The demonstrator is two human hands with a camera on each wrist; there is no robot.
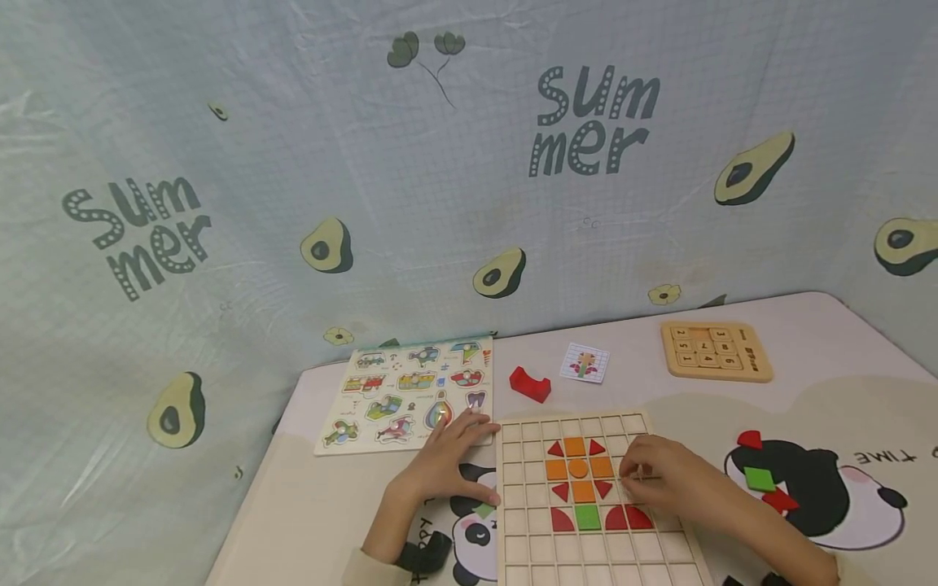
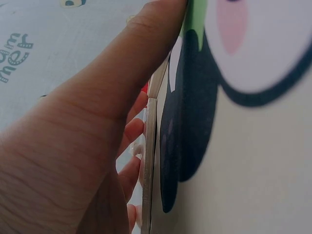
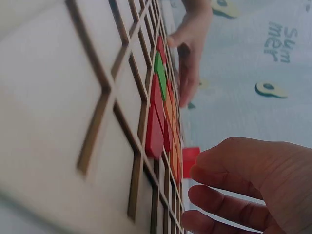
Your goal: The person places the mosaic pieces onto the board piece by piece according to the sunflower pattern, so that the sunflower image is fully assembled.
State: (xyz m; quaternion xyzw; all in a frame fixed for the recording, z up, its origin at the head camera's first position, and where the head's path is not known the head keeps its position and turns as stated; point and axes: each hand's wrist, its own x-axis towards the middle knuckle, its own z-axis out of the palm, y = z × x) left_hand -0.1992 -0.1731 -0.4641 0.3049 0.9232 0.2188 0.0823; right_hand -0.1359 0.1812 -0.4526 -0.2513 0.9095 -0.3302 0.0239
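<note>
A wooden grid board (image 1: 538, 549) lies in front of me. On it are orange squares (image 1: 574, 447), an orange circle (image 1: 578, 468), small red triangles (image 1: 597, 447), a green square (image 1: 588, 517) and red quarter circles (image 1: 562, 519). My left hand (image 1: 447, 461) rests by the board's left edge, fingers spread, thumb at the edge. Over the right columns hovers my right hand (image 1: 670, 476), fingers loosely bent beside the orange pieces. In the right wrist view, no piece shows between the right thumb and fingers (image 3: 219, 204).
Behind the board are a red notched block (image 1: 530, 385) and a small pattern card (image 1: 585, 363). A picture puzzle board (image 1: 410, 395) lies at back left, a wooden number slide puzzle (image 1: 716, 352) at back right. Loose red and green pieces (image 1: 759, 478) lie right of the right arm.
</note>
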